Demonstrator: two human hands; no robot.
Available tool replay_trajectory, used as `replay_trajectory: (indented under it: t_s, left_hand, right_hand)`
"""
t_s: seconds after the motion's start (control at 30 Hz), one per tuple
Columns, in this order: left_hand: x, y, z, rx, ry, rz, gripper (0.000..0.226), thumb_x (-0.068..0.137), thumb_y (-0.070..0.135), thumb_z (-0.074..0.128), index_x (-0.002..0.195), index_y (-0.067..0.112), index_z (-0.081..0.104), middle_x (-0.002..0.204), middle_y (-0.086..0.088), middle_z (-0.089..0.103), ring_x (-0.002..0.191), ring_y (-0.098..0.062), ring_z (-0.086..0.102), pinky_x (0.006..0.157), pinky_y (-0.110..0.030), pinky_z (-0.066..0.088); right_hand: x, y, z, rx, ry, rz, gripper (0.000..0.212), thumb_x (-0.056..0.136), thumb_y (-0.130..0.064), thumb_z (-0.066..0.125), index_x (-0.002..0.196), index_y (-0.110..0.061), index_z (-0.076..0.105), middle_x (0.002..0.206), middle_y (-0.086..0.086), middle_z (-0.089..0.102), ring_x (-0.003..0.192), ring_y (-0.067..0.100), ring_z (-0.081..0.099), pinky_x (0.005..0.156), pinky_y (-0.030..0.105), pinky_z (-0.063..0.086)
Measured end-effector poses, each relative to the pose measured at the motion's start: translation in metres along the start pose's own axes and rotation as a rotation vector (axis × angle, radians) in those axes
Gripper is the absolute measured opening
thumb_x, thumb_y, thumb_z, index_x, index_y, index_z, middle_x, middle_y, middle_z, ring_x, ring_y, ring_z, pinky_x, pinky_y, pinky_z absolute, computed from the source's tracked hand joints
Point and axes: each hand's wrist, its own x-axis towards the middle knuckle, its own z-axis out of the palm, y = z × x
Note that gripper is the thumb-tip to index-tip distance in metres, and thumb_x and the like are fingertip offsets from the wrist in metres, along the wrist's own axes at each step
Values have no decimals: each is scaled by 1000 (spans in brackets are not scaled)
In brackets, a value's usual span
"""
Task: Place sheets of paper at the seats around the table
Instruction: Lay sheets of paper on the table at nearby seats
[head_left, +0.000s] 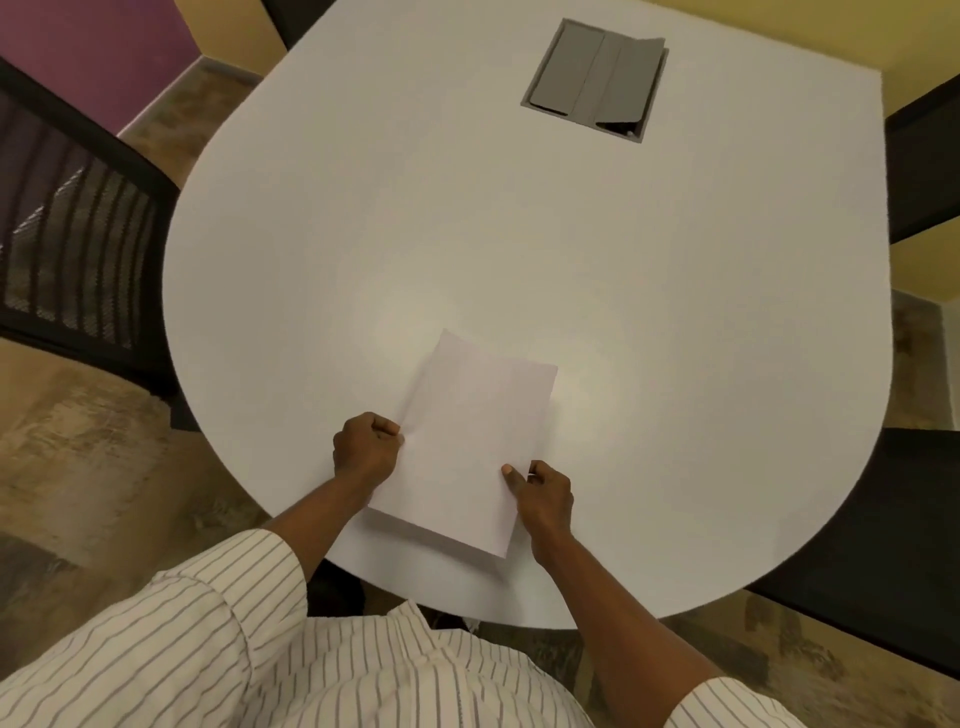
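A person in a white shirt with thin dark stripes (218, 639) stands at the rounded end of a white table (519, 234). Both hands grip one stack of white paper (467, 441) (how many sheets it holds cannot be told from above). The left hand (366, 449) is curled tight on the stack's left edge, about halfway along. The right hand (543, 496) pinches the right edge nearer the person, thumb lying on top of the paper. The stack is turned slightly clockwise and sits over the near part of the tabletop, close to the rounded edge; a thin shadow along its near side suggests that end is lifted a little off the surface.

Farther along the table, one grey rectangular hatch (595, 78) is set into the top, with two flaps, the right one slightly raised. Three chairs show: a black mesh-backed chair (78, 244) at the left, a dark chair (883, 540) at the near right, and another dark chair (924, 161) at the far right, cut off by the frame.
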Motion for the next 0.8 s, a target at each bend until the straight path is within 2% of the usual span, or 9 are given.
replay_trajectory:
  t_s: [0.13, 0.2, 0.3, 0.43, 0.53, 0.63, 0.8]
  left_hand:
    - [8, -10, -24, -68, 19, 42, 7, 91, 8, 79, 94, 14, 77, 95, -2, 77, 95, -26, 71, 88, -37, 61]
    - [19, -13, -42, -85, 7, 54, 8, 91, 7, 80, 96, 12, 78, 94, -1, 76, 94, -23, 71, 84, -32, 58]
    - [43, -14, -72, -88, -11, 74, 9, 92, 5, 80, 98, 11, 78, 90, 0, 74, 89, -19, 69, 79, -26, 53]
    - [88, -9, -115, -39, -16, 121, 8, 92, 4, 78, 97, 11, 78, 85, 1, 73, 85, -17, 68, 74, -23, 52]
    - [128, 1, -150, 4, -20, 168, 7, 92, 7, 79, 98, 11, 78, 86, -3, 75, 84, -17, 69, 74, -23, 52]
    - [174, 9, -183, 51, -27, 197, 6, 92, 10, 79, 97, 13, 77, 88, -3, 77, 87, -19, 72, 81, -30, 59]
    - [251, 27, -228, 149, -56, 267, 7, 94, 7, 77, 99, 12, 78, 92, -2, 76, 93, -23, 73, 88, -38, 63]
  right_hand:
    - [0, -3, 16, 38, -147, 10, 26, 86, -36, 83, 94, -12, 78, 91, 6, 81, 91, 31, 78, 86, 48, 66]
    - [-4, -11, 30, 88, -173, 29, 18, 90, -29, 83, 96, -12, 78, 96, 10, 82, 95, 31, 79, 84, 45, 68]
    - [-7, -26, 56, 129, -178, 55, 15, 94, -21, 81, 97, -7, 75, 95, 16, 81, 82, 27, 76, 74, 37, 66]
    - [-13, -54, 102, 100, -210, 50, 17, 95, -18, 80, 87, -6, 70, 79, 16, 78, 65, 25, 71, 83, 48, 67]
    - [-18, -82, 143, 106, -228, 43, 19, 96, -16, 79, 93, 1, 71, 86, 22, 80, 70, 32, 78, 76, 41, 65]
    - [-21, -112, 187, 123, -254, 41, 17, 97, -14, 77, 88, -3, 70, 81, 19, 80, 76, 34, 82, 72, 35, 60]
    - [-13, -157, 257, 134, -293, 49, 20, 97, -16, 77, 86, -4, 67, 87, 26, 78, 81, 35, 82, 76, 38, 62]
